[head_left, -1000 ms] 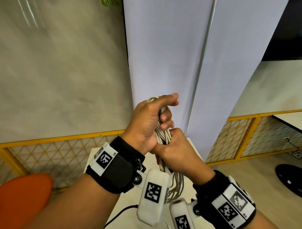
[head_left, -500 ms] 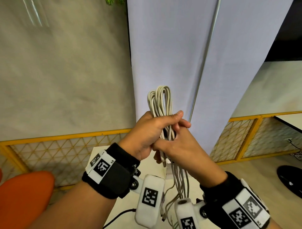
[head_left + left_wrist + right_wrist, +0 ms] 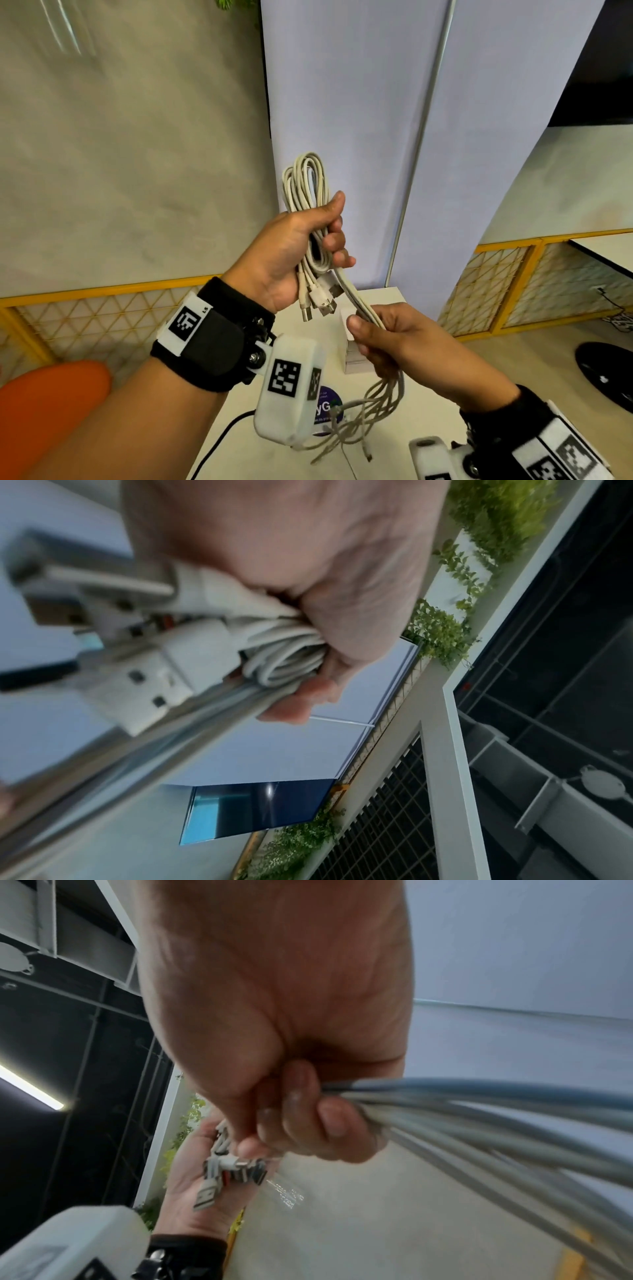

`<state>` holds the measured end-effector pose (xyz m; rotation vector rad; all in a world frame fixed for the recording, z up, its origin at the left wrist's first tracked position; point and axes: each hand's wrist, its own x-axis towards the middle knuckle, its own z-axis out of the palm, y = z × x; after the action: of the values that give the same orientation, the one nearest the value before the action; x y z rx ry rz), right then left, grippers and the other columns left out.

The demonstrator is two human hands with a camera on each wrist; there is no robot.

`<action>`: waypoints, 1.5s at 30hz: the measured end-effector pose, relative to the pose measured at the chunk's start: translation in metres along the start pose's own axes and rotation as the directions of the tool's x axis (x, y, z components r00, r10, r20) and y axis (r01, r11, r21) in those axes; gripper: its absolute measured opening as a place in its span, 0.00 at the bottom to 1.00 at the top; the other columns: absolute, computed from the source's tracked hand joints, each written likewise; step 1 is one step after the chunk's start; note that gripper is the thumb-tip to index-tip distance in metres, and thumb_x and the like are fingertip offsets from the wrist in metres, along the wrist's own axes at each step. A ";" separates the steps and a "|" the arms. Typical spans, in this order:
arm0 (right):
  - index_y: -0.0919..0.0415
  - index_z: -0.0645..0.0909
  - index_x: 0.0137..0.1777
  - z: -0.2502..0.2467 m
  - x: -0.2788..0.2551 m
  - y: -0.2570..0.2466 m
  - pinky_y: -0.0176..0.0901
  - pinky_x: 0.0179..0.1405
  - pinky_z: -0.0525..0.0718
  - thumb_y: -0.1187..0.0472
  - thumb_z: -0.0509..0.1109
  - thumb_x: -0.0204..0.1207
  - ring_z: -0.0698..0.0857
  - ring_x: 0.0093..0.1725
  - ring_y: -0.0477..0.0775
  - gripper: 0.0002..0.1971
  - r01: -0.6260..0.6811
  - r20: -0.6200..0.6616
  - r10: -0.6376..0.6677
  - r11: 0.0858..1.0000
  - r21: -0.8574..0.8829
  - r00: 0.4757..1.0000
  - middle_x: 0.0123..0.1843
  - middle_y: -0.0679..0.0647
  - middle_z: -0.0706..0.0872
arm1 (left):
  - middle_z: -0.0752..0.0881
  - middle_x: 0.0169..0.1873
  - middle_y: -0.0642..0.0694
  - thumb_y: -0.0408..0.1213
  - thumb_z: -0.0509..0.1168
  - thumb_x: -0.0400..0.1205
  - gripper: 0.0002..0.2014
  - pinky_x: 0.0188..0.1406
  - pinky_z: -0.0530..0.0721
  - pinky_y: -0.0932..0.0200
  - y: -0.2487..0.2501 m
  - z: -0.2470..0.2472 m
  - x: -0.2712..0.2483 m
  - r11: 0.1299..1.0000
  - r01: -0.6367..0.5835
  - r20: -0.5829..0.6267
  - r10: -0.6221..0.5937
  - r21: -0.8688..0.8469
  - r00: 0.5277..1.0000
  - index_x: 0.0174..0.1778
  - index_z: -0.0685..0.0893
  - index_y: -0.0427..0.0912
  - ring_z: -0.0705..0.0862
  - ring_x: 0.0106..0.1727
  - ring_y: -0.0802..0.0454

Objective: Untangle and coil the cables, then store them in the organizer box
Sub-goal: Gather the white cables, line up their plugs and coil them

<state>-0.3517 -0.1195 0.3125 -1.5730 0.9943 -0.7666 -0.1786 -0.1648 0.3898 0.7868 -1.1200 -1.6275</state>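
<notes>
My left hand [image 3: 308, 246] grips a bundle of white USB cables [image 3: 305, 185], whose loops stand up above the fist. Several USB plugs [image 3: 320, 301] hang out below it, and they show large and blurred in the left wrist view as plugs [image 3: 137, 674] beside the curled fingers [image 3: 301, 702]. My right hand [image 3: 373, 329], lower and to the right, is closed around the same cables' strands [image 3: 349, 294]. In the right wrist view the strands [image 3: 496, 1123] run out from its fingers [image 3: 329, 1123]. The tangled loose ends [image 3: 352, 425] hang down over the white table [image 3: 428, 425].
A small white box [image 3: 351, 356] stands on the table behind my right hand. A blue round sticker [image 3: 327, 407] and a black cable [image 3: 219, 442] lie on the table. An orange seat [image 3: 51, 404] is at lower left, a yellow lattice fence [image 3: 102, 308] behind.
My hands have come apart: the right slid down and right along the strands, the left stays up with the looped bundle. The plugs now hang free below the left fist.
</notes>
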 end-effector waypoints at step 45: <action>0.54 0.86 0.35 0.017 -0.012 -0.071 0.35 0.21 0.76 0.49 0.79 0.67 0.79 0.22 0.40 0.10 -0.196 -0.110 0.232 0.390 -0.900 0.967 0.26 0.47 0.84 | 0.70 0.17 0.52 0.45 0.79 0.67 0.20 0.21 0.62 0.62 -0.050 -0.043 -0.055 0.888 0.150 0.230 -0.270 0.434 0.935 0.48 0.86 0.36 0.63 0.18 0.55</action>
<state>-0.3276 -0.0956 0.3787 -2.2821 1.7240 0.1032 -0.1407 -0.1199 0.3266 0.9937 -1.6702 -1.7500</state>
